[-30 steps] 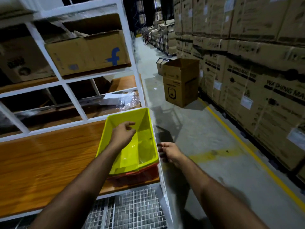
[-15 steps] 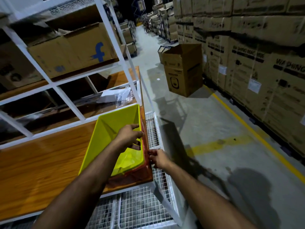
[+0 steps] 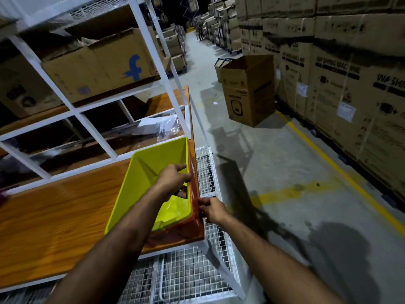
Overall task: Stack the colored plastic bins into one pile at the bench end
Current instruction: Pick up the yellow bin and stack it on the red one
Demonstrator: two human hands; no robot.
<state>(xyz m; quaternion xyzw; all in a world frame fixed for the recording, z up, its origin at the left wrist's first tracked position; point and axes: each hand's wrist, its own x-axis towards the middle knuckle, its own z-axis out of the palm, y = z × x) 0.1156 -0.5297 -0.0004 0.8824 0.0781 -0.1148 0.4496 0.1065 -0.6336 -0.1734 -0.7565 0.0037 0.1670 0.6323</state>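
At the wooden bench [image 3: 54, 227] end, the yellow bin [image 3: 149, 178] now sits nested in the red bin [image 3: 194, 224]. The left hand [image 3: 173, 182] has closed over the yellow rim (earlier just reaching in); the right hand [image 3: 211, 210] now pinches the red rim, seating the pile.

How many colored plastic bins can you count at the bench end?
2: the yellow-green plastic bin sits nested on top, and the red plastic bin lies under it. Others could be hidden beneath.

A blue "f" logo is showing on the shelf carton [image 3: 103, 64] above the hands — "WASHING MACHINE" is reading on the stacked cartons [image 3: 341, 69] to their right.
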